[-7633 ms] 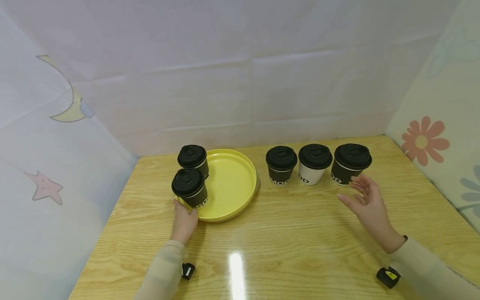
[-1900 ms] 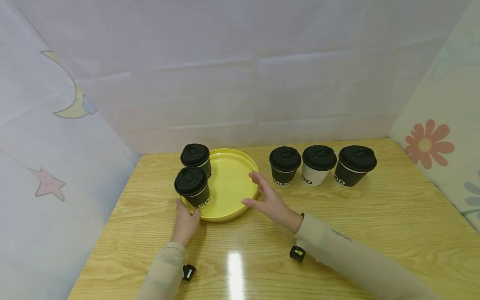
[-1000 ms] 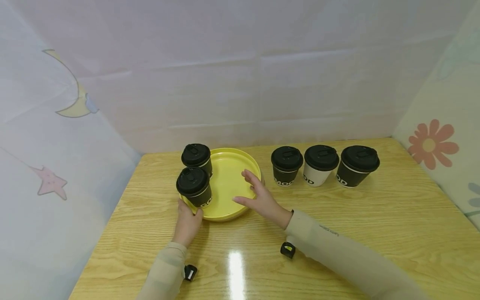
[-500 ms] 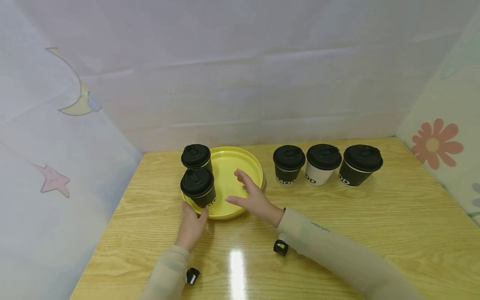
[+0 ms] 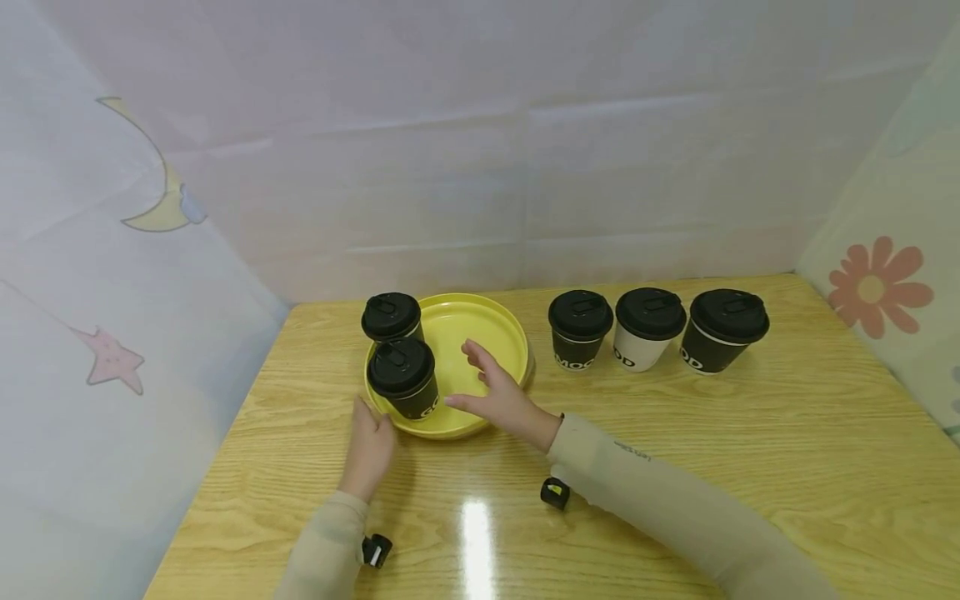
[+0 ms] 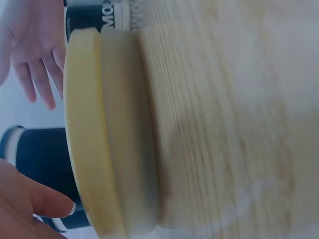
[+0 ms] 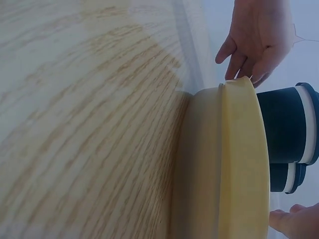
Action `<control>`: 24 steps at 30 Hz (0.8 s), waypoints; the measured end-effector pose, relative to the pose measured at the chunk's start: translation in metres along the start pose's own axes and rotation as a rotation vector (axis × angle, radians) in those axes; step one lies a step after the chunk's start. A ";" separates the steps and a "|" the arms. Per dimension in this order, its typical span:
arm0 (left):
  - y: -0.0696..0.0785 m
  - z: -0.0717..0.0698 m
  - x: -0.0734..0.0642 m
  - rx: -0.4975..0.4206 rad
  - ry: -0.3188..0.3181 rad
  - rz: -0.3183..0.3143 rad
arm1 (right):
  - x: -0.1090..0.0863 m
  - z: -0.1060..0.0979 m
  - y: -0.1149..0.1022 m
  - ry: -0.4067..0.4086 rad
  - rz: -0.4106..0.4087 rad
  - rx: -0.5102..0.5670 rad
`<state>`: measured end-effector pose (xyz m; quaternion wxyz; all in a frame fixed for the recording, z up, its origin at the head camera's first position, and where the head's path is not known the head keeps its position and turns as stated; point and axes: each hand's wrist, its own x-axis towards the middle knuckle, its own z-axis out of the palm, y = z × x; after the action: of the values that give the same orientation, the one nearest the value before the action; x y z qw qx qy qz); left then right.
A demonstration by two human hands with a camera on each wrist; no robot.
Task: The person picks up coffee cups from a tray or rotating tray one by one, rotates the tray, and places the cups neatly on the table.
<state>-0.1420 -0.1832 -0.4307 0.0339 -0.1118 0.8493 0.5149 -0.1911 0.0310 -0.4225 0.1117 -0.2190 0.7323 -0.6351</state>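
A black paper coffee cup (image 5: 405,375) with a black lid stands upright near the front left of a round yellow tray (image 5: 480,329). Behind it a second black coffee cup (image 5: 392,317) stands at the tray's left side, its lower part hidden. My left hand (image 5: 371,450) is just off the tray's front-left rim, fingers extended, holding nothing; the right wrist view shows this hand (image 7: 261,37) beside the rim. Over the tray's front right hovers my right hand (image 5: 502,404), thumb and fingers spread apart, with nothing between them.
To the tray's right, three lidded cups stand in a row: a black cup (image 5: 579,329), a white cup (image 5: 647,329) and a larger black cup (image 5: 722,333). All rest on a wooden table (image 5: 675,450), with a fabric backdrop (image 5: 420,167) behind.
My right hand has come from the right-hand cup to above the tray, drifting left lately. The front cup shifted slightly right on the tray, and my left hand has since drawn away from it leftward.
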 end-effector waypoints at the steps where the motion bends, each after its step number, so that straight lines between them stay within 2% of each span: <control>1: -0.001 -0.001 0.003 -0.018 0.000 -0.004 | 0.001 0.000 -0.001 0.000 0.006 -0.004; 5: -0.005 -0.003 0.015 -0.078 0.001 -0.016 | 0.003 0.002 -0.002 -0.013 0.010 -0.017; 8: -0.007 -0.003 0.019 -0.071 0.016 0.003 | 0.004 0.003 -0.001 -0.024 0.009 -0.022; 12: -0.011 0.000 0.022 -0.049 0.023 0.036 | 0.004 0.004 -0.001 -0.027 0.007 -0.021; 18: -0.011 0.003 0.018 -0.044 -0.016 0.043 | 0.004 0.005 0.000 -0.035 0.003 -0.022; 24: -0.010 0.010 0.010 -0.049 0.001 0.167 | 0.005 0.006 0.001 -0.047 0.016 -0.045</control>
<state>-0.1497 -0.1802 -0.4459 -0.0123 -0.0415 0.8427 0.5366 -0.1931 0.0233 -0.4235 0.1289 -0.2307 0.7453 -0.6121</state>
